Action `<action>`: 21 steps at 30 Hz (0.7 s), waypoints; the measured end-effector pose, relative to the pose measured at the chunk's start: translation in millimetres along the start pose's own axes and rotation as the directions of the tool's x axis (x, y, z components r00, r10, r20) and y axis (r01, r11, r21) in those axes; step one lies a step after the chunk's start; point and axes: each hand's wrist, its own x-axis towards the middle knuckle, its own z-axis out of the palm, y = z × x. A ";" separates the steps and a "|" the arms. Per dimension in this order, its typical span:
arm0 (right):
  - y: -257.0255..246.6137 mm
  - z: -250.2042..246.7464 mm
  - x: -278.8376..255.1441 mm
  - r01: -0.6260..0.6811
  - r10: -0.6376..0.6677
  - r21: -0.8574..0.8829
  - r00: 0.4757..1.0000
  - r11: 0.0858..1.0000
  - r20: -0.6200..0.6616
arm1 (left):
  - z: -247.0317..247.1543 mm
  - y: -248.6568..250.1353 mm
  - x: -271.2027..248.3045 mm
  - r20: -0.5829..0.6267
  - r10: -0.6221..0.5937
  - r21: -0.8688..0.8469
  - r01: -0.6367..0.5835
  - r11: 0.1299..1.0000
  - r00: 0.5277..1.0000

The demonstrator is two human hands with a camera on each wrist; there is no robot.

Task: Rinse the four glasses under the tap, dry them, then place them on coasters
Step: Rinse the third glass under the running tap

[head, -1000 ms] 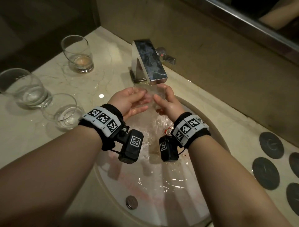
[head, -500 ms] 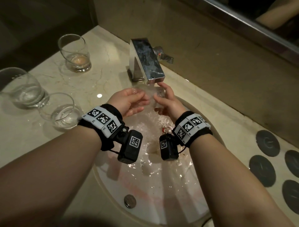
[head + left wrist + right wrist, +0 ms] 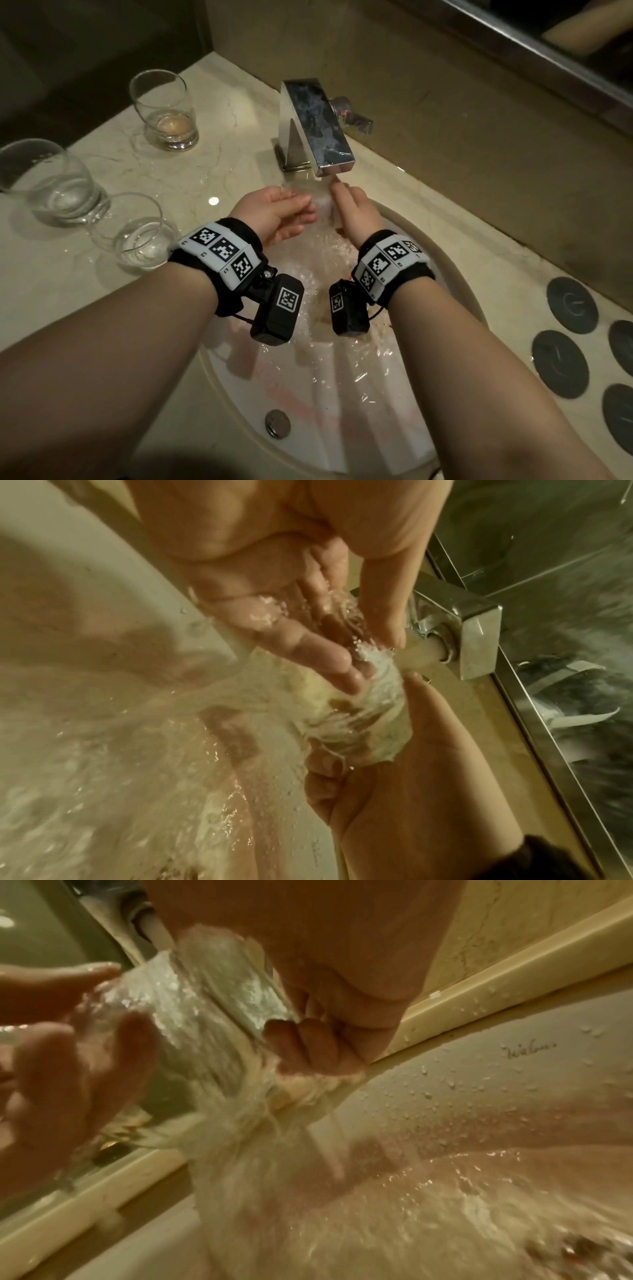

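Marble tabletop (image 3: 102, 284) runs round the basin (image 3: 342, 428), with a mirror on the wall beyond my hands. Compared with a second ago, I have lifted the glass (image 3: 322, 209) closer to the spout of the tap (image 3: 315, 126); my right hand's fingertip now nearly touches the spout, and the stream strikes the glass almost as it leaves the metal. I judge the rinse of this first glass to be well under way, with drying yet to come.

My right hand (image 3: 356, 212) has its grip closed round the glass, fingers curled under its base and side. My left hand (image 3: 274, 216) has a looser grip: fingers fairly straight, laid against the wet glass and cupping it from the other side. The glass sits between my two palms, directly under the spout, tilted so that water sheets over it and pours white and frothy into the basin below.

It looks clear and slick, half lost in the flow.

Left of my left hand, three more glasses (image 3: 137, 236) wait on the tabletop. Well to the right of my right hand lie dark round coasters (image 3: 572, 305).
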 end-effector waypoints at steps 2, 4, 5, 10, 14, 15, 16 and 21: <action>0.8 -1.1 -3.6 -0.001 -0.001 0.022 0.996 1.000 0.085 | -2.2 0.2 0.0 -0.014 0.016 0.038 -0.015 0.999 1.000; 6.0 -4.5 -7.1 0.005 -0.020 0.078 0.981 0.997 0.194 | -4.4 0.5 -0.6 -0.018 0.026 0.037 -0.026 0.999 0.999; 8.5 -6.9 -9.0 0.017 -0.045 0.121 0.971 0.993 0.234 | -5.1 0.6 -1.1 -0.020 0.022 0.011 -0.022 1.000 1.000; 12.1 -12.4 -12.6 0.067 -0.113 0.189 0.963 0.980 0.245 | -7.6 -0.5 -1.3 -0.004 0.006 -0.009 -0.007 1.000 1.000; 10.6 -12.3 -11.9 0.101 -0.140 0.194 0.969 0.976 0.203 | -7.2 2.1 -0.3 0.008 0.003 -0.017 -0.003 1.000 1.000; 11.2 -11.7 -11.2 0.111 -0.147 0.183 0.969 0.977 0.197 | -7.3 3.2 0.1 0.006 0.002 -0.017 -0.001 1.000 1.000; 11.4 -10.1 -10.4 0.119 -0.152 0.178 0.971 0.977 0.187 | -7.4 4.0 0.6 0.008 0.000 -0.015 0.000 1.000 1.000; -2.4 -4.4 -7.6 -0.012 0.010 0.040 0.999 0.999 0.038 | -5.9 2.3 -2.3 0.065 -0.006 0.035 0.003 0.999 0.998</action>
